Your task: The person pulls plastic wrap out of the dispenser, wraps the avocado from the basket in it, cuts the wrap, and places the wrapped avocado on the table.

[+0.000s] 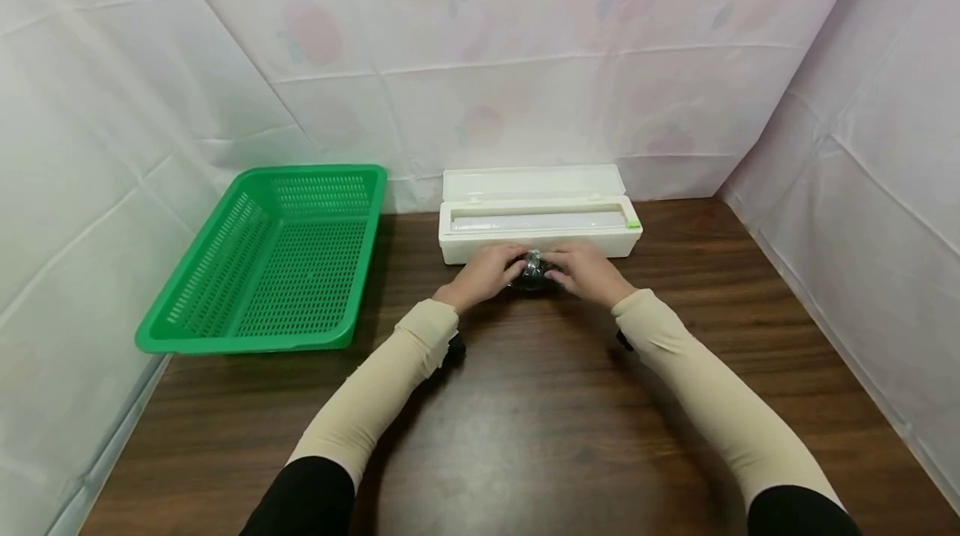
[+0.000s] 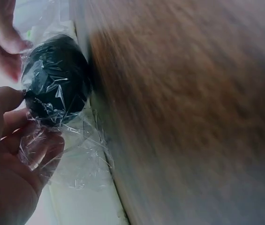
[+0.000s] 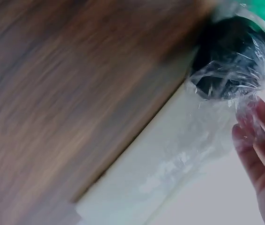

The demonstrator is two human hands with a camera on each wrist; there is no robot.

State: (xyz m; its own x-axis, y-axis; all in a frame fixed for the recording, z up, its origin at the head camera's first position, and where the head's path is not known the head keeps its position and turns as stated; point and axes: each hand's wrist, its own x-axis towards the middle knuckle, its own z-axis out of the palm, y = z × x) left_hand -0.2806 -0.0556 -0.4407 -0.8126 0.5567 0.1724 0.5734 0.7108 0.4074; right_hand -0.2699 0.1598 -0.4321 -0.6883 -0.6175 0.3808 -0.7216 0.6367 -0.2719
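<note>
A dark, rounded thing (image 2: 57, 79), its exact kind unclear, sits on the table wrapped in clear cling film (image 2: 78, 161). Film bunches loosely at its sides. My left hand (image 1: 483, 272) is at its left, the thumb against it and the fingers curled into the gathered film. From the other side my right hand (image 1: 588, 271) holds the film, with crinkled plastic over the fingertips in the right wrist view. Right behind both hands stands a white cling film dispenser box (image 1: 540, 247), its lid (image 1: 532, 182) raised.
A green plastic basket (image 1: 367, 269) with slotted walls stands at the left on the brown wooden table (image 1: 525, 436). Pale patterned cloth (image 1: 525, 119) hangs behind and along both sides. A small green tab (image 1: 633, 224) sits on the box's right end.
</note>
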